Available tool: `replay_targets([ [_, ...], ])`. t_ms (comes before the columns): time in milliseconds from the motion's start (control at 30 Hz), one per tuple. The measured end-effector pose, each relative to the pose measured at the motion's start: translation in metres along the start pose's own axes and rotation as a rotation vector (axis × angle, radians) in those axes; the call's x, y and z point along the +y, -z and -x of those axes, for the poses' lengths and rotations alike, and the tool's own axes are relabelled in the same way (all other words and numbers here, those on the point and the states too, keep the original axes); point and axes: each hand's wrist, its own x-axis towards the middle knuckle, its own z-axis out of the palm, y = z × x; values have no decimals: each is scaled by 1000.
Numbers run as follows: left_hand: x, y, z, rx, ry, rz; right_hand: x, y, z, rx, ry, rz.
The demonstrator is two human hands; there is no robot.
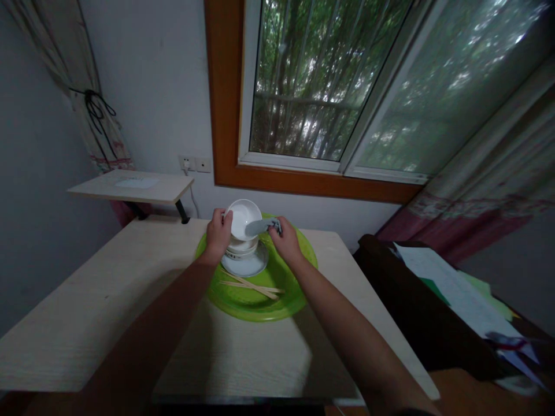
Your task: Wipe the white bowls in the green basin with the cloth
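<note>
My left hand (219,231) is closed on the rim of a white bowl (239,215), which is tilted so its inside faces me. In my right hand (284,240) is a grey cloth (260,226), bunched at the fingers, its flat end reaching into the bowl. Below the held bowl, more white bowls (241,247) are stacked on a white plate (246,267). Stack and plate sit in a round green basin (260,314). Several light wooden chopsticks (252,286) lie crossed in the basin, in front of the plate.
The basin stands on a pale wooden table (125,289). A small raised shelf (134,184) is at the table's back left. Behind are a wall socket (187,163) and a window (316,81). To the right, a dark brown piece of furniture (399,300) bears papers (455,289).
</note>
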Motion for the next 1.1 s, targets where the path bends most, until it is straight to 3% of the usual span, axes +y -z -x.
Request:
replay_targets([
  [167, 0, -1, 0, -17, -18, 12, 19, 6, -8, 267, -253, -42],
  [533, 4, 2, 2, 21, -1, 65, 25, 8, -8, 253, -387, 84],
  [833, 5, 2, 3, 15, -9, 105, 20, 5, -6, 70, -411, 164],
  [967, 7, 1, 5, -82, -22, 89, 19, -1, -6, -42, -406, -121],
  [1100, 8, 1, 8, -152, -68, 110, 8, -3, -2, -190, -492, -496],
])
